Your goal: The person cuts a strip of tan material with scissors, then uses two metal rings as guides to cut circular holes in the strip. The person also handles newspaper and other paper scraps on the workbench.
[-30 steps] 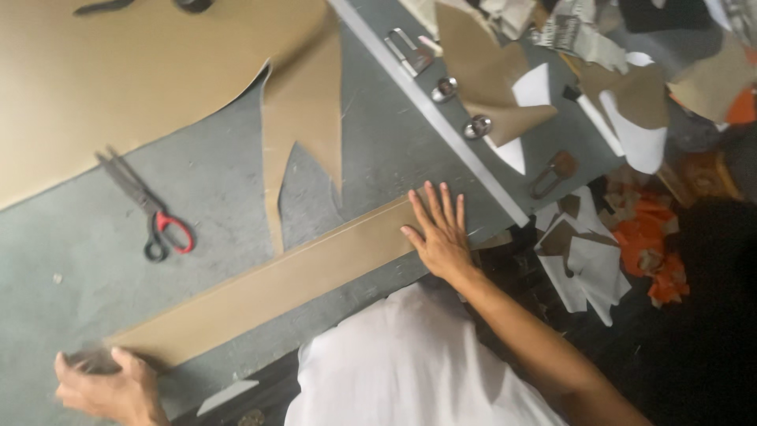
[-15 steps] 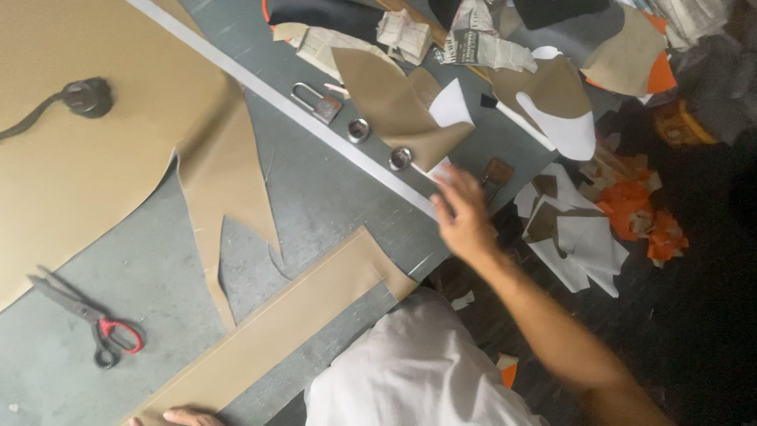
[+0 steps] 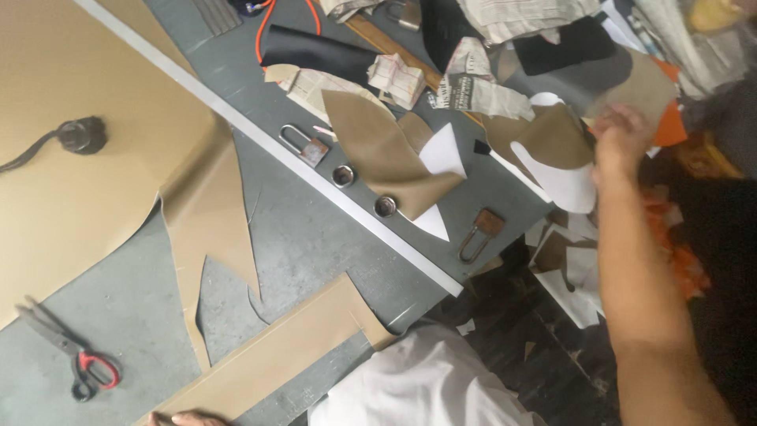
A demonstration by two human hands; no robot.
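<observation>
**A:** Where does the right hand [image 3: 623,138] sit?

**B:** Out at the far right end of the grey worktable [image 3: 315,237], arm stretched long. Its fingers rest on the heap of cut pieces there, touching a tan leather scrap [image 3: 552,134] and the white paper pattern [image 3: 564,185] that lies just under it. The hand is blurred, so he cannot say whether it pinches a piece or merely presses flat on it.

**A:** And the left one?

**B:** Only the knuckles of the left hand [image 3: 189,418] show, at the near edge of the table, bottom of the view. They rest on the near end of the long tan strip [image 3: 276,355]. Whether the fingers grip the strip is cut off from view.

**A:** How does that strip lie?

**B:** Its long axis runs along the near edge of the table, rising slightly toward the right, and its right end folds up by the person's white shirt [image 3: 418,386]. The left hand is on it; the right hand is well apart from it, across the white ruler [image 3: 268,150] that crosses the table on a slant.

**A:** What else lies about?

**B:** Red-handled scissors [image 3: 67,351] near the left hand, toward the near left corner. The big tan sheet [image 3: 87,142] covers the far left part. Beyond the ruler lie two padlocks, one silver [image 3: 303,146] and one brown [image 3: 481,233], and a folded tan piece [image 3: 378,154] over white paper.
</observation>
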